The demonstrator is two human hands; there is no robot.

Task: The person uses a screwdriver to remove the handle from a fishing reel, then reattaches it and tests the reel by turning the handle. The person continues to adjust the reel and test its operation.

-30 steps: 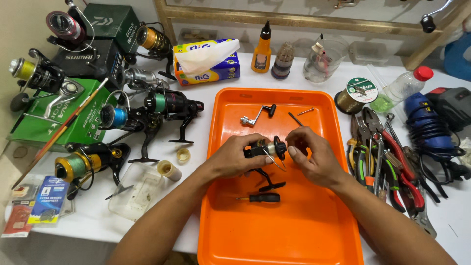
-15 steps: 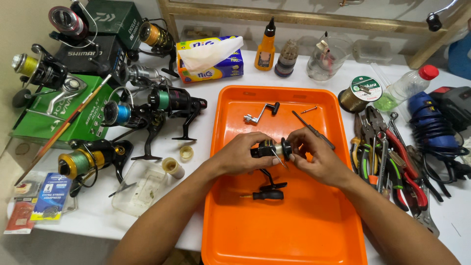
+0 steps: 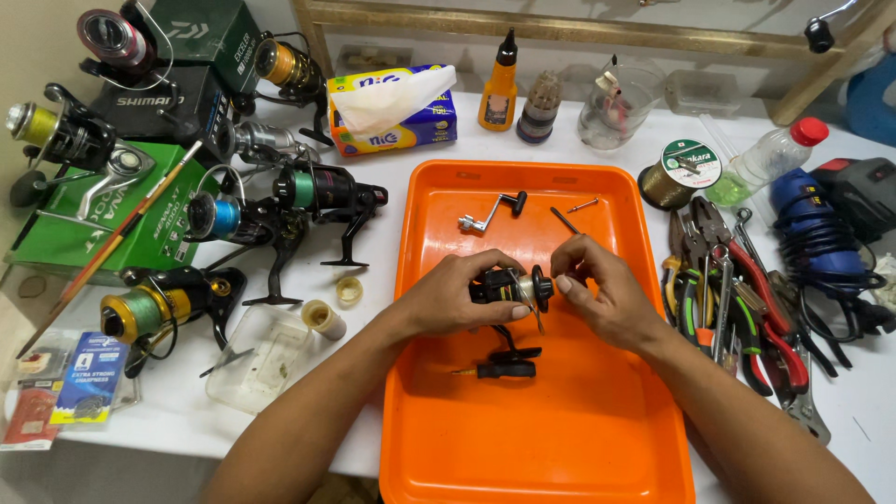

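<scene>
Over the orange tray (image 3: 597, 439), my left hand (image 3: 453, 297) grips the black body of a small fishing reel (image 3: 509, 287). My right hand (image 3: 597, 291) pinches the reel's front end, at the dark round spool cap, with thumb and fingers. The reel's foot hangs down below the hands, just above the tray. A metal crank handle (image 3: 487, 214), a thin dark rod (image 3: 563, 219) and a small screw (image 3: 583, 204) lie in the tray's far part.
Several fishing reels (image 3: 308, 191) and green and black boxes (image 3: 93, 219) crowd the table's left. A tissue box (image 3: 392, 112), an orange oil bottle (image 3: 501, 89) and jars stand at the back. Pliers and hand tools (image 3: 737, 299), a line spool (image 3: 686, 168) and a blue power tool (image 3: 812, 224) lie right.
Both hands and the reel have stayed over the tray's middle. The right hand's fingers have shifted at the reel's front end.
</scene>
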